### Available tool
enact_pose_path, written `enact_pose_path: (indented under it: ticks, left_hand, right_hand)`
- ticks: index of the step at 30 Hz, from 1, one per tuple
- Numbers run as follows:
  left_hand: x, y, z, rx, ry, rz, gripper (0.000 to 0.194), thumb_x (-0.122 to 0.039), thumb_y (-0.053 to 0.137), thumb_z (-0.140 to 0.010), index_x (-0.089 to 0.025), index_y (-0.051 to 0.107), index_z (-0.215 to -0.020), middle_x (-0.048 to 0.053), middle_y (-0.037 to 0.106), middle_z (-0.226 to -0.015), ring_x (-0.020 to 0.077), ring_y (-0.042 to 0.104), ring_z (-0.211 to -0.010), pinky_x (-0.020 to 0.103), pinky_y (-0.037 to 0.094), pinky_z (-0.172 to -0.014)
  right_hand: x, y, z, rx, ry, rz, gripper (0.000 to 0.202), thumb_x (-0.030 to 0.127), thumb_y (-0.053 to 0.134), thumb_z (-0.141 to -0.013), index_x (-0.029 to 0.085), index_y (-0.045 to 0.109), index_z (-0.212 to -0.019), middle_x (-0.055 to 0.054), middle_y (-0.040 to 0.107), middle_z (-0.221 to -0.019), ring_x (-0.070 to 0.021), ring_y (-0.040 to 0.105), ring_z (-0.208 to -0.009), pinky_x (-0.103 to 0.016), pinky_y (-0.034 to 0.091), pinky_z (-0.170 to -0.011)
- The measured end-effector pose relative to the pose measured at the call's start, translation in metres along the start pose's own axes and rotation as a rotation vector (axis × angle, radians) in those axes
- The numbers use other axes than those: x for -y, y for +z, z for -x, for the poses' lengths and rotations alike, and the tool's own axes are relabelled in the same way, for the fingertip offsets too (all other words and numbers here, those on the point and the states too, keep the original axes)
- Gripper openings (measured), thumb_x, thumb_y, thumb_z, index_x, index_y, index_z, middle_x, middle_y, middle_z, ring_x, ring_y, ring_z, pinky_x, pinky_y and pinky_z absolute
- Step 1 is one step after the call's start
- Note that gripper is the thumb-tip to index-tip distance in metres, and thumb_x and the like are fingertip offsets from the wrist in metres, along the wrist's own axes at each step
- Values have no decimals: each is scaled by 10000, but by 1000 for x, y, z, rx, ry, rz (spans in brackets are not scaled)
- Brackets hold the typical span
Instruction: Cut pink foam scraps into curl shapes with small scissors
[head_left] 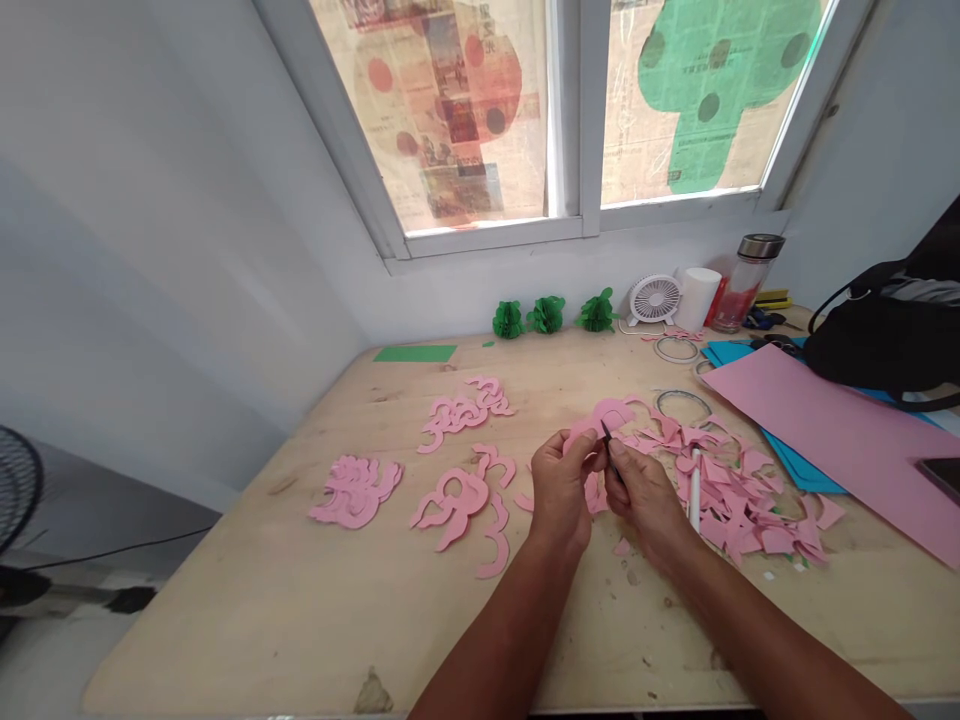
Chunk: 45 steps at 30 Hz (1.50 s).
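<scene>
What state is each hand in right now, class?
Left hand: closed, holding pink paper.
Right hand: closed, holding a slim dark tool.

The head camera looks down across the table (247, 590) toward the window (592, 120).

Your tabletop (247, 600) is pale tan wood, blotched with darker brown. The paper piece (611, 409) in your fingers (582, 455) is plain pink; the tool (613, 460) is black. Toward the left edge, your stack (360, 505) is pink; toward the right edge, so are your scraps (731, 525), flecked with green, and your large sheet (832, 425), over bright blue sheets (804, 466). Near the back left corner your strip (415, 354) is green. Along the back edge you have three deep-green ornaments (546, 315), a white fan (655, 299) and a white cylinder (701, 302). Beyond, a green cut-out (697, 150) carries dark spots.
</scene>
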<state>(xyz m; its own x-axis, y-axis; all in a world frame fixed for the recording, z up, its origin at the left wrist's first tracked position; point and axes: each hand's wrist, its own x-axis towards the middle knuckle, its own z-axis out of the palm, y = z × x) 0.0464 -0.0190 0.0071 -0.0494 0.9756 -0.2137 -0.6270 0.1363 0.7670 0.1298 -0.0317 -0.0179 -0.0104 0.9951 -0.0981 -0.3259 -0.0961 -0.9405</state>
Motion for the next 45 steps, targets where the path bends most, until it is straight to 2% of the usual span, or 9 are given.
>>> enact_pose_path:
  ticks: [11, 33, 40, 45]
  left_hand:
    - [-1, -1, 1, 54, 24, 8, 169, -205, 653, -649, -130, 511, -597, -15, 519, -569, 62, 457, -518, 206, 388, -570]
    - [1, 0, 1, 90, 6, -20, 188, -238, 673, -629, -131, 528, -577, -19, 498, -542, 72, 449, -525, 226, 387, -599]
    - [-5, -7, -6, 42, 105, -122, 162, -256, 687, -621, -140, 587, -676, -10, 545, -648, 85, 501, -603, 245, 412, -660]
    - [-10, -11, -11, 14, 121, -168, 161, -230, 700, -593, -132, 575, -622, -24, 522, -596, 69, 459, -557, 211, 378, -591]
  right_hand:
    - [1, -1, -1, 26, 20, -18, 374, 510, 534, -777, 163, 498, -643, 101, 258, -400, -39, 141, -365, -202, 94, -368]
    - [6, -5, -2, 21, 65, 27, 393, 531, 513, -777, 160, 488, -650, 107, 249, -400, -26, 137, -347, -179, 89, -342]
    - [7, -9, -3, 70, 75, 154, 391, 527, 508, -777, 158, 512, -647, 101, 250, -397, -35, 166, -343, -180, 104, -339]
    - [9, -8, -2, 107, 73, 244, 383, 514, 503, -779, 156, 528, -646, 93, 262, -396, -45, 188, -350, -189, 120, -340]
